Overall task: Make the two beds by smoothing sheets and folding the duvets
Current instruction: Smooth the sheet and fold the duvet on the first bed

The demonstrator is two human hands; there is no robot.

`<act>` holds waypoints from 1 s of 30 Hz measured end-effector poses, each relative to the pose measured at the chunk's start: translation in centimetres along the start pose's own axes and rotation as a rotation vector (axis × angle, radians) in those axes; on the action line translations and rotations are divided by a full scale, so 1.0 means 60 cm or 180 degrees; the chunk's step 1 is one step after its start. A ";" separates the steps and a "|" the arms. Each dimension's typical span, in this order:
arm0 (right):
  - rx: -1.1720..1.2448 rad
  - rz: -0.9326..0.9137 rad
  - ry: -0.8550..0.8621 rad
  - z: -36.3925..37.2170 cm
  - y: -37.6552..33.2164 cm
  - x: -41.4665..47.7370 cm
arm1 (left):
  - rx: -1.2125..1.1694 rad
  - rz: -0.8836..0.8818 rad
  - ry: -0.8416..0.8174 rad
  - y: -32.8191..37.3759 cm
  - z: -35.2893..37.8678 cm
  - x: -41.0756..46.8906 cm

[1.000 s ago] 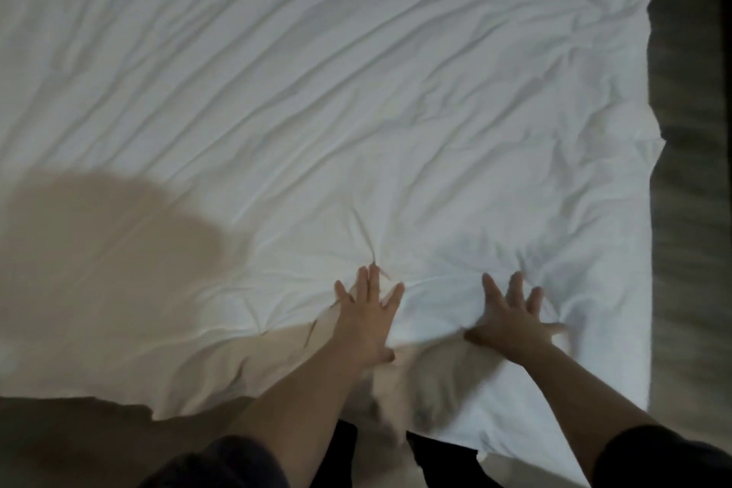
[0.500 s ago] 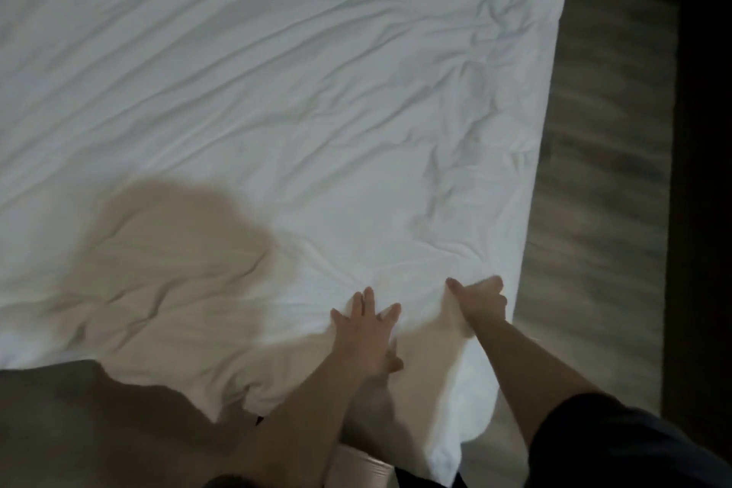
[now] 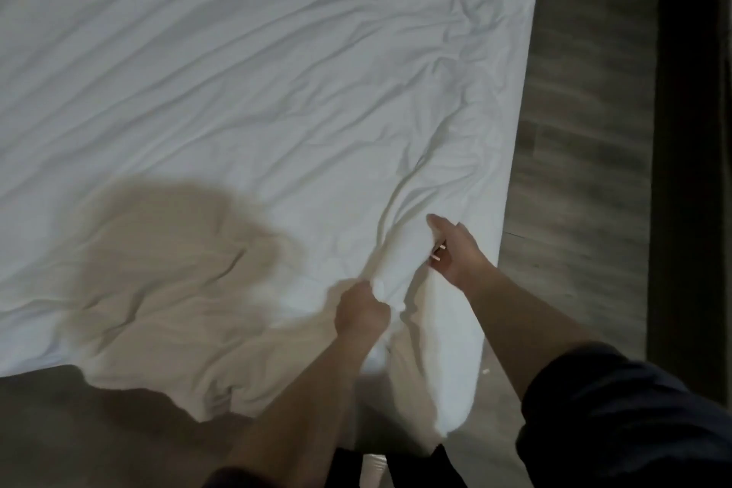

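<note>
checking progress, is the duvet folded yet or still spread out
Still spread: the duvet lies wrinkled across the bed, only its near corner bunched in the left hand and right hand.

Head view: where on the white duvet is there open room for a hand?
Open: the wide wrinkled white duvet beyond both hands, and its shadowed left part. Crowded: the near right corner, where the left hand and right hand grip bunched fabric beside the grey wood floor.

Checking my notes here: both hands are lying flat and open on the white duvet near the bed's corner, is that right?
Not quite. In the head view the left hand and right hand are closed, gripping bunched folds of the white duvet near the bed's corner.
</note>
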State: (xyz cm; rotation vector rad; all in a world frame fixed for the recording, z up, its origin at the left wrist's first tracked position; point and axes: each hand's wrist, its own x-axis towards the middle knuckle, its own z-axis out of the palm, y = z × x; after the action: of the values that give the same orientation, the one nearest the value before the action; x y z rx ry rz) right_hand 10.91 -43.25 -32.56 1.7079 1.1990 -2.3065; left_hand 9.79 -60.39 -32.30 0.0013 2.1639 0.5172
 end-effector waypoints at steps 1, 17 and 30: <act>0.0043 -0.0048 0.0025 0.015 -0.009 0.001 | -0.0194 -0.0037 -0.0081 -0.009 -0.027 0.006; -0.3634 -0.2378 -0.0401 0.694 -0.086 -0.029 | 0.1013 0.0135 0.1284 -0.293 -0.670 0.160; -0.6730 -0.3472 -0.1759 0.618 0.053 0.114 | 0.1408 0.0624 0.1736 -0.353 -0.441 0.228</act>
State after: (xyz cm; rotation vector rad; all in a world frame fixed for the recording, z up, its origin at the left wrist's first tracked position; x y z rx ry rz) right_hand -20.15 -64.58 -36.26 -0.3974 2.6571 -0.1760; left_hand -15.06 -86.80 -36.79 0.3545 2.7929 0.1390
